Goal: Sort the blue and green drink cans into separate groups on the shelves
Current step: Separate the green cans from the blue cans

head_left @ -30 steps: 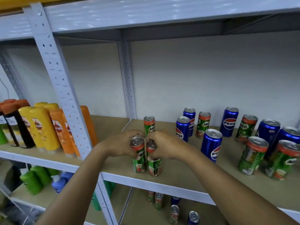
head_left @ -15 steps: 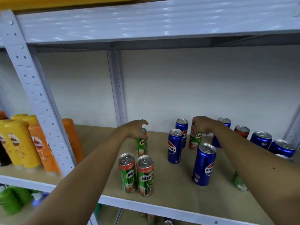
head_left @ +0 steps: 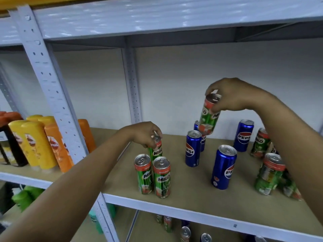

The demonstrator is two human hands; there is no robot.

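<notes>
My right hand [head_left: 234,95] grips a green Milo can [head_left: 208,117] by its top and holds it tilted in the air above the shelf board [head_left: 183,194]. My left hand [head_left: 146,134] is closed on the top of another green Milo can [head_left: 156,150], which stands on the board. In front of that can stand two green Milo cans [head_left: 143,173] [head_left: 162,177] side by side near the front edge. Several blue Pepsi cans [head_left: 193,148] [head_left: 224,166] [head_left: 243,135] stand in the middle. More green cans [head_left: 268,173] stand at the right, partly behind my right arm.
A perforated white upright [head_left: 52,88] divides this bay from yellow and orange bottles [head_left: 40,144] on the left. A second upright [head_left: 132,88] runs along the back wall. The shelf above hangs low. More cans [head_left: 185,233] and green bottles [head_left: 26,196] sit on the shelf below.
My right hand has lifted a green can off the back of the shelf and carried it up. My left hand stays on the standing green can. The view has dropped and moved closer.
</notes>
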